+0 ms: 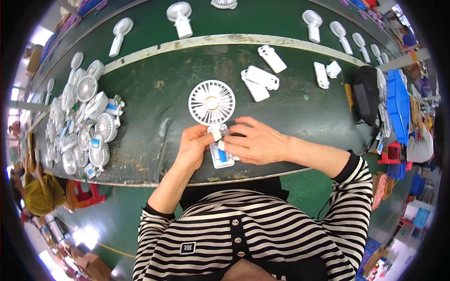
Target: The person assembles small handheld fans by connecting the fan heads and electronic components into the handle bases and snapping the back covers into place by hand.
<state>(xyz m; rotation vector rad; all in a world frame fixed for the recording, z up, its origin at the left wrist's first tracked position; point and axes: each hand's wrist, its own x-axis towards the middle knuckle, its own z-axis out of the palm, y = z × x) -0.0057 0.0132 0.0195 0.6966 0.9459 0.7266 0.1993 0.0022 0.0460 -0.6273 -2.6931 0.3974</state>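
Observation:
A white handheld fan [212, 102] lies face up in front of me, its round grille pointing away. Its handle is open on the near side, and a blue cylindrical battery [222, 153] shows inside the white shell. My left hand [193, 144] grips the handle from the left, with the thumb over the neck below the grille. From the right, my right hand [255, 142] closes its bent fingers over the open handle beside the battery. White coverings show on a thumb and a fingertip. The fingers partly hide the handle's inside.
A heap of white fan heads [86, 89], some with blue batteries, lies at the left. Loose white handle shells [262, 77] are beyond the fan; more shells [321, 75] lie farther right. Finished-looking fans [181, 18] stand past a pale strip [234, 40]. A black bag [365, 96] sits at right.

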